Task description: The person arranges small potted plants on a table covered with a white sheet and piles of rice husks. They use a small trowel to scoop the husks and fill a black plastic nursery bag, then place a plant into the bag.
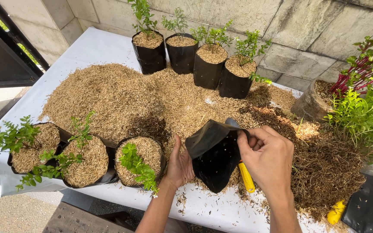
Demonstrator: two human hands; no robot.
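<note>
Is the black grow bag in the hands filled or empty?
Empty: the black grow bag hangs limp and collapsed between both hands, no husk or plant visible.
</note>
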